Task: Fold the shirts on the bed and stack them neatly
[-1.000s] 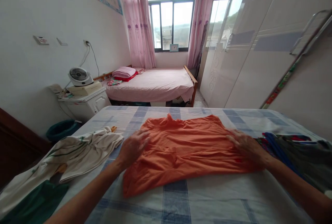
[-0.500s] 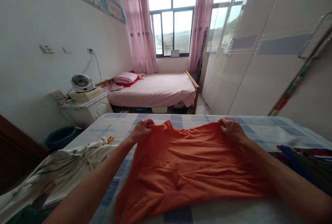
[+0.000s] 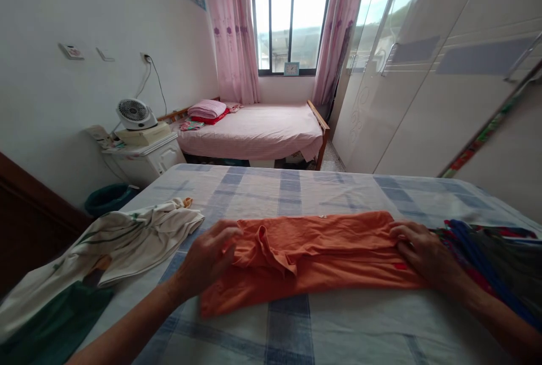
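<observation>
An orange shirt [image 3: 334, 275] lies folded over on itself across the bed in front of me, forming a wide, low strip. Loose fabric bunches up on its left half, and a small red patch shows near its right end. My left hand [image 3: 214, 255] is at the shirt's left end, its thumb and fingers apart and loosely curved. At the opposite end, my right hand [image 3: 423, 249] rests its fingers on the cloth's edge, loosely bent and not clenched on the fabric.
Cream and green clothes [image 3: 144, 241] lie in a heap at left on the checked bedsheet [image 3: 292, 325]. Several dark folded clothes [image 3: 499, 263] are stacked at right. Beyond stand a pink bed [image 3: 254, 131], a bedside cabinet [image 3: 152, 153] with a fan [image 3: 135, 114], and a wardrobe [image 3: 406, 100].
The shirt's far edge, held up by both hands before, is now folded over towards me and lies flat. Both hands have come nearer and loosened; my view has tilted down slightly.
</observation>
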Action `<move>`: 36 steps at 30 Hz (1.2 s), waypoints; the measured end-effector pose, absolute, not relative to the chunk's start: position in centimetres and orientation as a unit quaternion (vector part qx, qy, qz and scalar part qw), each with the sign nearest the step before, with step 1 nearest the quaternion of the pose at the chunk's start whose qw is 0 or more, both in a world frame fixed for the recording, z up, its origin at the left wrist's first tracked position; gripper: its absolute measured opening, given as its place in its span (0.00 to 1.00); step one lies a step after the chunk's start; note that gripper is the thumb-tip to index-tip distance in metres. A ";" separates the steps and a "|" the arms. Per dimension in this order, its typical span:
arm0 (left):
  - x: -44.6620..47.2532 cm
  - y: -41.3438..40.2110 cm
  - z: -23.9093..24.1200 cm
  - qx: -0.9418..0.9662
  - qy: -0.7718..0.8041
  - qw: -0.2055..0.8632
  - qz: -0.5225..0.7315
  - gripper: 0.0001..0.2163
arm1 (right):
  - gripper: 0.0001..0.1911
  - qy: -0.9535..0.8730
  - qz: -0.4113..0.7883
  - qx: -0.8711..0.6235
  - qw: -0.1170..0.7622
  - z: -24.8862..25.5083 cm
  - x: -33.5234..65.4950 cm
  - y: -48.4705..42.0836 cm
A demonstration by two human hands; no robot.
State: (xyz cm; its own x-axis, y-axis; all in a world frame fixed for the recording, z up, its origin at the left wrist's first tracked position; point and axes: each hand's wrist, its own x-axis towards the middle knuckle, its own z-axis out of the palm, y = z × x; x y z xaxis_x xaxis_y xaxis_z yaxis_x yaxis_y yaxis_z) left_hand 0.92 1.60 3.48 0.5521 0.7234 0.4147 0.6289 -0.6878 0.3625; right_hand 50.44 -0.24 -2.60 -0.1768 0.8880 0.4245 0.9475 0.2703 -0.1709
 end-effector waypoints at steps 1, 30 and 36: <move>1.0 1.9 3.5 0.869 0.393 0.064 0.294 0.15 | 0.07 -0.763 -0.068 -0.601 0.228 -2.7 50.4 -0.1; 4.4 10.7 9.8 0.651 0.440 0.388 0.482 0.15 | 0.11 -0.692 -0.123 -0.650 0.291 6.6 48.7 7.3; 2.5 4.0 7.2 0.835 0.390 0.257 0.292 0.13 | 0.08 -0.728 -0.079 -0.627 0.266 1.8 50.0 1.8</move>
State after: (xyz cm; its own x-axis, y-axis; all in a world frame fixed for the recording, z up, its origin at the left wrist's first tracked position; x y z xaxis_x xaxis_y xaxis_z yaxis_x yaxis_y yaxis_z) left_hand 2.48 4.04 7.23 0.5257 0.8009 0.2867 0.5017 -0.5641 0.6558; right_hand 49.98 1.82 1.82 -0.0714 0.8710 0.4861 0.9550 0.2003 -0.2186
